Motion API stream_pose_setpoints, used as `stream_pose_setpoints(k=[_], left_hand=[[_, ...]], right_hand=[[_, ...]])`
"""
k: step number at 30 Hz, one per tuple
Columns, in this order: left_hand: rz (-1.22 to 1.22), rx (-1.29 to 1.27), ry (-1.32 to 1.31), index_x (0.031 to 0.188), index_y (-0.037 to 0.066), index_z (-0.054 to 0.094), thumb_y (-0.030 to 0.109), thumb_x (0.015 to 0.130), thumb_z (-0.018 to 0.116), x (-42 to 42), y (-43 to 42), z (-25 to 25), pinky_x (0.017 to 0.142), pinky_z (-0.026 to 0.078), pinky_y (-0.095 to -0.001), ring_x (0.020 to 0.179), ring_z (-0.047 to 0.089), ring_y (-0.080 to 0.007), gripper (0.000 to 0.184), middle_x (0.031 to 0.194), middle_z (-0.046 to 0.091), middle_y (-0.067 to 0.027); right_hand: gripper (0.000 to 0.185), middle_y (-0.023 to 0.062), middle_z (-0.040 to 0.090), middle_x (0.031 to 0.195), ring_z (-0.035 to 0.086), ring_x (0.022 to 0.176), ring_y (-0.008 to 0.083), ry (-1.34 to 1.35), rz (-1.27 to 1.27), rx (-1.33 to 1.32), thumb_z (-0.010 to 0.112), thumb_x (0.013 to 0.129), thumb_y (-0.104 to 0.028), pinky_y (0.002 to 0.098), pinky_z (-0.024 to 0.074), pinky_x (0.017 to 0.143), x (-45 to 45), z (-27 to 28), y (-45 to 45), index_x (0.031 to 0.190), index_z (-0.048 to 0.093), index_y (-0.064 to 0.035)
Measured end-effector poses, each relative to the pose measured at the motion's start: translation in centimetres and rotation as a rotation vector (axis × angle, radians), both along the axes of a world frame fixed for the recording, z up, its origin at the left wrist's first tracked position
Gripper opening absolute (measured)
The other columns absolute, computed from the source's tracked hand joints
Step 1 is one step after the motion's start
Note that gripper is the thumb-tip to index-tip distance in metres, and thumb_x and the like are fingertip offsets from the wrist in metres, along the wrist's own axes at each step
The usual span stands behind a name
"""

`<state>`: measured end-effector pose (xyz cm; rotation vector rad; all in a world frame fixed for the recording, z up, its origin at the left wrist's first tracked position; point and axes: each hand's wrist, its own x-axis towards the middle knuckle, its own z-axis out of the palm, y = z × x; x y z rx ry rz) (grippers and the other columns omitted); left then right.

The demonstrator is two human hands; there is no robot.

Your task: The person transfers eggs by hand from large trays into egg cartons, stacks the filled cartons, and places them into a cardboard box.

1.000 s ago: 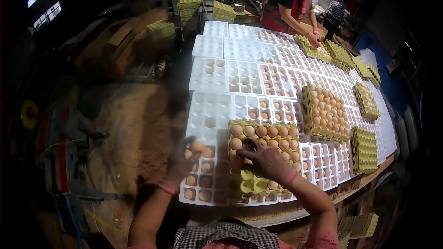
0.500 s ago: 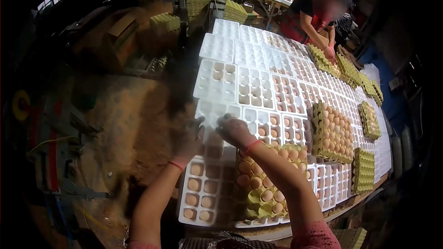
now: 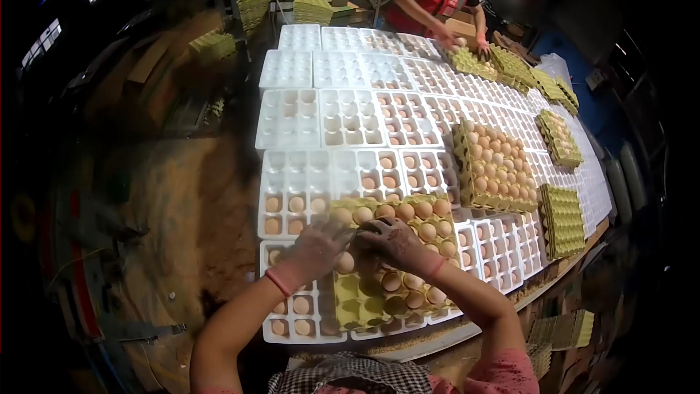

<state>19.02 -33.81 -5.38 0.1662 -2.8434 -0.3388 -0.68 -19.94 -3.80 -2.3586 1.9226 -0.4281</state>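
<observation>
My gloved left hand (image 3: 315,249) is over the left side of a yellow-green egg tray (image 3: 350,300). Its fingers curl down, and a brown egg (image 3: 345,261) shows against its thumb side. Close beside it, my gloved right hand (image 3: 397,244) reaches over the same tray with bent fingers; whatever lies under them is hidden. Brown eggs fill the tray's back and right side, while bare cups show at its front left. A white compartment tray (image 3: 264,175) to the left holds eggs in its nearer rows. Another white tray (image 3: 268,325), in front of it, also holds eggs, partly behind my left arm.
Many white trays (image 3: 286,98) cover the table. A stack of egg trays (image 3: 496,168) with eggs on top stands to the right, beside stacked egg trays (image 3: 561,222). Across the table, a co-worker (image 3: 430,0) handles eggs at another tray.
Both hands have moved from the white tray back to the yellow-green egg tray. Eggs now show in the white tray's nearer rows. The view has shifted, and the co-worker's hands have moved apart.
</observation>
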Motion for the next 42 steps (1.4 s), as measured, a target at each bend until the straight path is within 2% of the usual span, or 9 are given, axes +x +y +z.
stream_pose_setpoints(k=[2, 4, 10, 17, 21, 23, 27, 35, 42], left_hand=[[-0.002, -0.046, -0.096, 0.126, 0.013, 0.058, 0.026, 0.088, 0.06, -0.4, 0.0, 0.9, 0.097, 0.043, -0.0465, 0.114, 0.052, -0.0337, 0.04, 0.122, 0.057, -0.0115], [-0.006, -0.123, -0.233, 0.127, 0.016, 0.057, 0.025, 0.088, 0.058, -0.4, 0.1, 1.6, 0.099, 0.041, -0.0504, 0.118, 0.05, -0.0319, 0.04, 0.129, 0.055, -0.0103], [-0.194, -0.18, -0.339, 0.126, 0.018, 0.059, 0.025, 0.084, 0.06, -1.3, -0.9, 1.7, 0.098, 0.043, -0.0481, 0.114, 0.052, -0.0316, 0.042, 0.126, 0.055, -0.0097], [-0.023, 0.278, 0.026, 0.115, 0.011, 0.061, 0.03, 0.092, 0.06, 1.0, -1.3, 2.8, 0.089, 0.05, -0.0405, 0.102, 0.061, -0.0263, 0.03, 0.116, 0.06, -0.0139], [0.147, 0.567, -0.118, 0.118, 0.008, 0.055, 0.035, 0.091, 0.063, 2.1, 0.5, 3.6, 0.088, 0.052, -0.0396, 0.098, 0.065, -0.0233, 0.038, 0.112, 0.062, -0.0143], [0.002, -0.092, -0.169, 0.113, 0.008, 0.056, 0.042, 0.086, 0.066, 2.1, 2.9, 2.9, 0.084, 0.053, -0.0374, 0.096, 0.066, -0.025, 0.045, 0.114, 0.06, -0.0154], [-0.025, 0.122, -0.477, 0.124, 0.012, 0.059, 0.037, 0.085, 0.066, 1.2, 2.6, 2.7, 0.081, 0.055, -0.0373, 0.109, 0.061, -0.0309, 0.047, 0.122, 0.059, -0.0157], [0.43, 0.957, 0.149, 0.124, 0.005, 0.057, 0.006, 0.072, 0.08, 1.8, -7.1, 2.5, 0.093, 0.051, -0.0337, 0.107, 0.061, -0.0204, 0.057, 0.118, 0.062, -0.0101], [0.586, 0.317, 0.159, 0.111, 0.003, 0.062, 0.013, 0.078, 0.074, -1.0, -12.9, -2.7, 0.082, 0.052, -0.0382, 0.095, 0.063, -0.0314, 0.037, 0.106, 0.064, -0.0161]], right_hand=[[0.033, 0.0111, 0.057, 0.115, 0.061, 0.099, 0.0257, -0.088, 0.012, 0.019, 0.063, 0.087, -0.016, 0.0385, 0.052, 0.078, -1.3, 0.2, 0.3, 0.12, 0.058, -0.0148], [0.035, 0.0151, 0.053, 0.122, 0.06, 0.101, 0.0307, -0.881, -0.193, -0.145, 0.064, 0.088, -0.018, 0.0374, 0.0521, 0.082, -2.1, 0.5, 0.7, 0.12, 0.055, -0.0096], [0.028, 0.0081, 0.059, 0.103, 0.065, 0.088, 0.0247, 0.364, -0.19, -0.028, 0.063, 0.083, -0.035, 0.0348, 0.0535, 0.061, -0.5, 2.1, -4.9, 0.103, 0.064, -0.0143], [0.039, 0.0128, 0.061, 0.109, 0.065, 0.083, 0.035, -0.738, -0.095, -0.18, 0.068, 0.083, -0.031, 0.0448, 0.0541, 0.073, -4.4, 2.5, -6.1, 0.117, 0.057, -0.0146], [0.03, 0.012, 0.058, 0.108, 0.062, 0.087, 0.0343, 0.137, -0.081, -0.006, 0.065, 0.081, -0.028, 0.0435, 0.0525, 0.069, -0.8, 1.6, -7.8, 0.109, 0.064, -0.019], [0.023, 0.0118, 0.058, 0.106, 0.063, 0.085, 0.032, 0.273, -0.103, 0.272, 0.064, 0.08, -0.028, 0.0424, 0.0516, 0.066, 1.3, 1.2, -9.0, 0.102, 0.067, -0.0214], [0.036, 0.0156, 0.059, 0.113, 0.066, 0.09, 0.0344, -0.171, -0.049, 0.219, 0.074, 0.077, -0.034, 0.0437, 0.0531, 0.078, -2.5, 3.8, -11.4, 0.107, 0.066, -0.0164], [0.019, 0.0084, 0.061, 0.113, 0.068, 0.079, 0.028, 0.184, 0.094, 0.103, 0.059, 0.084, -0.027, 0.0401, 0.0536, 0.064, -4.3, -5.5, -22.9, 0.098, 0.072, -0.0295], [0.02, 0.0163, 0.063, 0.104, 0.061, 0.099, 0.0361, -0.275, -0.065, -0.008, 0.062, 0.087, -0.029, 0.0447, 0.0502, 0.082, -0.2, -6.8, -30.4, 0.093, 0.066, -0.0101]])
